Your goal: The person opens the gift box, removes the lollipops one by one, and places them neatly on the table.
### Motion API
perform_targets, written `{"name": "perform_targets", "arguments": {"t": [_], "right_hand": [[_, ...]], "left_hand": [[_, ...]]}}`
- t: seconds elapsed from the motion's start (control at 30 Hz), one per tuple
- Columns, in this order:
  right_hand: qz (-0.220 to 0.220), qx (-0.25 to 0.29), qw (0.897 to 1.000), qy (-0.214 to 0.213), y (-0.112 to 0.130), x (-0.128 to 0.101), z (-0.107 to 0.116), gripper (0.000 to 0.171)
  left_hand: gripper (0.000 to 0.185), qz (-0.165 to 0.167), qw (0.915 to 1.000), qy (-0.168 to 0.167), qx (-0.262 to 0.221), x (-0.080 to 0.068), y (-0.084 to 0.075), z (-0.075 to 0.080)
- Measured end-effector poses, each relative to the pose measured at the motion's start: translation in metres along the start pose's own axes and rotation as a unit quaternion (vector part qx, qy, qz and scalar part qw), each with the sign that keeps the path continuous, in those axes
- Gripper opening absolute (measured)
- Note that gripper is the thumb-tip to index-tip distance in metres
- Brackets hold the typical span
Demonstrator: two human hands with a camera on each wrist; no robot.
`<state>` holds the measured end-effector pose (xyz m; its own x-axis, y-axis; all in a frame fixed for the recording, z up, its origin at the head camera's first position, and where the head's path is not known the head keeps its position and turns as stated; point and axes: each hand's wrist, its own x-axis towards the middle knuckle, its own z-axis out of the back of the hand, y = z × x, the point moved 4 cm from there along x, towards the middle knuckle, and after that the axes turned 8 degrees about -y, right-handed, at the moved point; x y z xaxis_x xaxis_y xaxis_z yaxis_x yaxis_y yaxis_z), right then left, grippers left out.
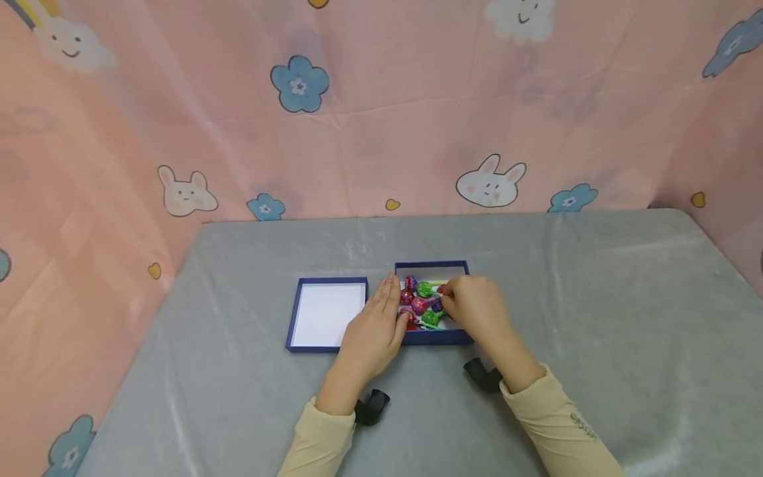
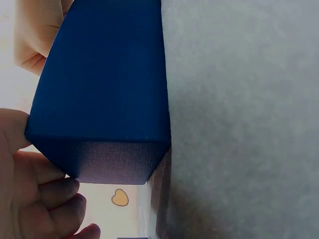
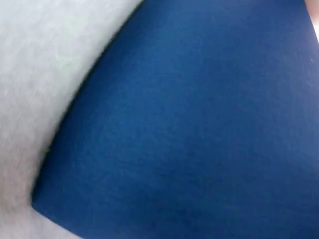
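Two blue boxes: empty lid (image 1: 326, 314) left of left hand (image 1: 375, 329) fingers; candy box (image 1: 432, 267) under both hands. Right hand (image 1: 477, 309) curled over lollipops (image 1: 422, 299), grip unclear; left fingers flat on rim.

Both the left hand (image 1: 377, 324) and the right hand (image 1: 475, 306) reach into a blue box (image 1: 432, 337) of wrapped lollipops (image 1: 421, 301).

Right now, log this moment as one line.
left hand steadies candy box | right hand reaches among lollipops | lid lies beside
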<state>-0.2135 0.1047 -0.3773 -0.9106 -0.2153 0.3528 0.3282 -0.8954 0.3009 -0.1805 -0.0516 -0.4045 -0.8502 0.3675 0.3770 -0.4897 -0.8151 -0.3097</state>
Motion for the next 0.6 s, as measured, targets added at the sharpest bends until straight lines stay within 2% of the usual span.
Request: {"name": "perform_targets", "arguments": {"t": [0.27, 0.37, 0.47, 0.6], "right_hand": [[-0.016, 0.069, 0.997, -0.005, -0.005, 0.000, 0.003, 0.007], [-0.028, 0.114, 0.993, -0.008, -0.009, -0.001, 0.004, 0.008], [-0.055, 0.173, 0.983, -0.006, -0.014, -0.002, 0.007, 0.009], [-0.106, 0.256, 0.961, 0.001, -0.023, -0.004, 0.010, 0.010]], "left_hand": [[0.054, 0.003, 1.0000, 0.000, -0.003, 0.000, 0.000, -0.001], [0.054, 0.005, 1.0000, -0.003, -0.004, 0.000, 0.000, -0.001], [0.054, 0.007, 0.9999, -0.008, -0.006, 0.000, 0.000, -0.001], [0.054, 0.015, 0.9998, -0.012, -0.008, -0.001, 0.000, -0.002]]}}
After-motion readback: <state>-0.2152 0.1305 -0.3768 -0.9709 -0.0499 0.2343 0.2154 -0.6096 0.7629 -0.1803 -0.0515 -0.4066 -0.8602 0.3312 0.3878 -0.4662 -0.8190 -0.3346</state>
